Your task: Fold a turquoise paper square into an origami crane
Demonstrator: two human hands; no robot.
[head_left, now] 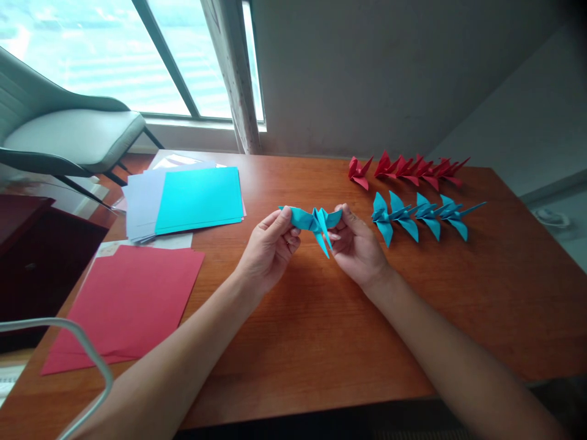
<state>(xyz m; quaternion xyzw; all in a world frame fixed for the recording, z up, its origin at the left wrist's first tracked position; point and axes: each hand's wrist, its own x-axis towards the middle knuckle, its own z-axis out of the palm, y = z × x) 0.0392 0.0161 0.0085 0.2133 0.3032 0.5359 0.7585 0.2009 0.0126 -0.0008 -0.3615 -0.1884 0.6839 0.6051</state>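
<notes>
A blue origami crane (318, 221) is held up over the middle of the wooden table (321, 342), its wings spread to both sides. My left hand (270, 247) pinches the left wing between thumb and fingers. The right wing is gripped at its tip by my right hand (358, 247). A pointed end of the crane hangs down between the two hands. To the right of my right hand stands a row of several blue origami cranes (424, 215), and behind them a row of several red origami cranes (413, 169).
Blue paper sheets (202, 198) lie on pale sheets (142, 205) at the back left, with red paper (128, 299) nearer me. A white cable (87, 345) curves across the lower left. Beyond the table are a chair (77, 134), a curtain (232, 73) and a window.
</notes>
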